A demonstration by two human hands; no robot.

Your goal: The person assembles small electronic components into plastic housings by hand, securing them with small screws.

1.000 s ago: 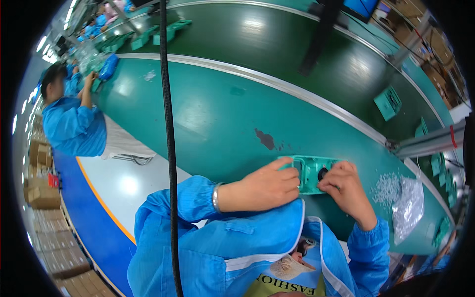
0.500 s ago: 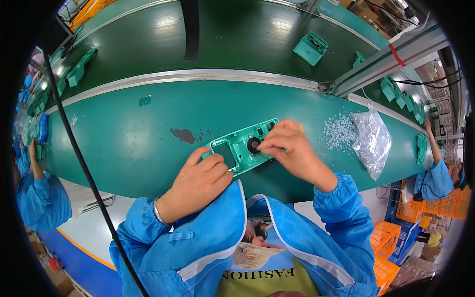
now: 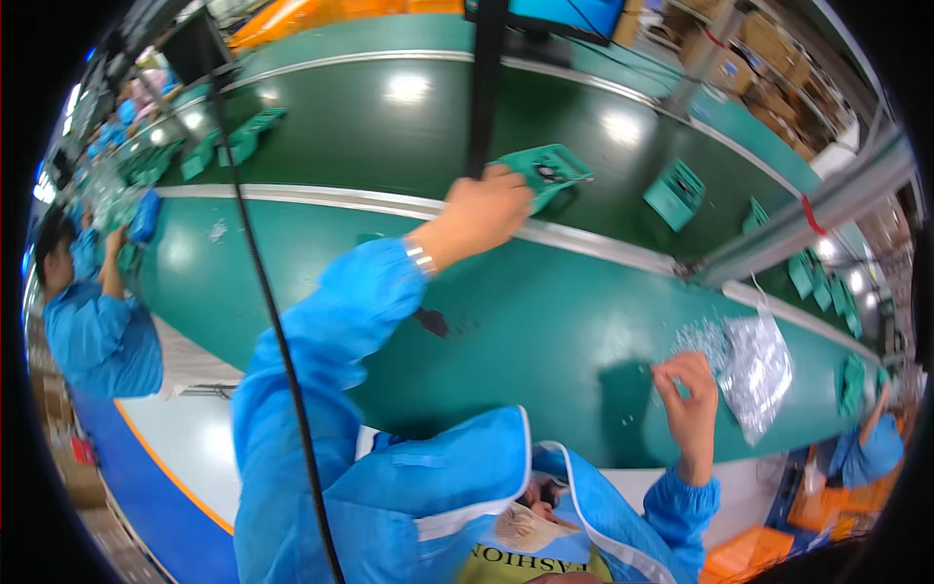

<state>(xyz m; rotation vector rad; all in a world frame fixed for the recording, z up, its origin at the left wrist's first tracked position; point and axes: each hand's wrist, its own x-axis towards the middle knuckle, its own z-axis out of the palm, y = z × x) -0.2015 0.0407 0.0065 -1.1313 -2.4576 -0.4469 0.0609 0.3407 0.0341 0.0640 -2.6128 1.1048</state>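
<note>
Stretched out over the far metal rail, my left hand (image 3: 486, 212) grips the near end of a green plastic housing (image 3: 553, 173) with a dark round part inside. The housing is at the dark green conveyor belt (image 3: 409, 146); whether it rests on the belt I cannot tell. My right hand (image 3: 689, 399) hovers above the bench at the right, thumb and forefinger pinched together. What is between those fingertips, if anything, is too small to make out. Beside that hand lie many small white pieces (image 3: 699, 339) and a clear plastic bag (image 3: 757, 375).
Another green housing (image 3: 675, 195) sits on the belt to the right, and several more (image 3: 251, 136) lie at the far left. A metal post (image 3: 808, 204) rises at the right. A black cable (image 3: 268, 263) crosses the view. A co-worker (image 3: 102, 321) works at the left.
My left hand has carried the green housing from the bench forward to the belt. My right hand has let go of it and moved right, near the white pieces. The view has shifted.
</note>
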